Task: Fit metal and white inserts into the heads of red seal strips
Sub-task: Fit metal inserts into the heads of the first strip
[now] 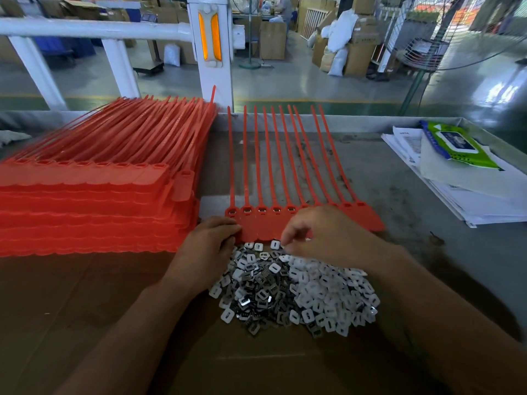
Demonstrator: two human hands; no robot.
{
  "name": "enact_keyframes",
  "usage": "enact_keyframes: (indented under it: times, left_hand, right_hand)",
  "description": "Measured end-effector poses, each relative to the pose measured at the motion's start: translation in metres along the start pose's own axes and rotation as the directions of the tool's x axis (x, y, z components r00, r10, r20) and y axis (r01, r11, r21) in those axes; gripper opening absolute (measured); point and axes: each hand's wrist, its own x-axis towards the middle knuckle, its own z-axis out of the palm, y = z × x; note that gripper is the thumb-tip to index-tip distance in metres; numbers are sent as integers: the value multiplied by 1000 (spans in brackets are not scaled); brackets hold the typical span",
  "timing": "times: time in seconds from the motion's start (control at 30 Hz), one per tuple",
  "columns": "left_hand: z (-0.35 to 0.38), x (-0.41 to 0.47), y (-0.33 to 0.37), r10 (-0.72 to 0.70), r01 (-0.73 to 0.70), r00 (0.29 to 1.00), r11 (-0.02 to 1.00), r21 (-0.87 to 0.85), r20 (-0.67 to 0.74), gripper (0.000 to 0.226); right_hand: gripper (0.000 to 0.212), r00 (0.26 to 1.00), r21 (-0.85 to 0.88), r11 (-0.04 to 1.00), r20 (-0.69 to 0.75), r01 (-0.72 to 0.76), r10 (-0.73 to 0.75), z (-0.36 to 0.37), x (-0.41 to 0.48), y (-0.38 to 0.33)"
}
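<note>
Left grip (211,246) holds bendy strips (256,228) by their flat tags. Right grip (325,238) curls, its hold unclear; the tiny, light inserts (299,292) beneath probably want edge-pinching.

Daylight comes from the far hall and lays a pale glare on the polished floor (479,81) at upper right, while the near cardboard (85,309) sits dim. The red seal strips (85,195) look saturated, the metal inserts (256,295) throw small glints, and soft shadows fall on the table (385,181). The wide lens bows the white rail (85,28) and softens the corners; the right hand (322,235) blurs at its fingertips
</note>
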Motion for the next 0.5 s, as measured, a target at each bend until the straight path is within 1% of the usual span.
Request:
enact_keyframes:
  times: [0.13, 0.3, 0.4, 0.5]
  left_hand:
    - [0, 0, 0, 1, -1, 1000, 1000, 9, -3, 32]
    - [0, 0, 1, -5, 5, 1000, 1000, 2, 0, 32]
    - [0, 0, 0, 1, -1, 1000, 1000, 0, -3, 31]
    - [0, 0, 0, 7, -7, 1000, 1000, 0, -5, 31]
  right_hand:
    - [17, 993, -37, 995, 80, 93, -89, 12, -8, -13]
    - [25, 991, -88, 991, 103, 97, -87, 21, -5, -16]
    - [23, 992, -105, 990, 95, 90, -80, 24, -4, -16]
    - [14, 992, -96, 991, 95, 95, -86, 25, -3, -16]
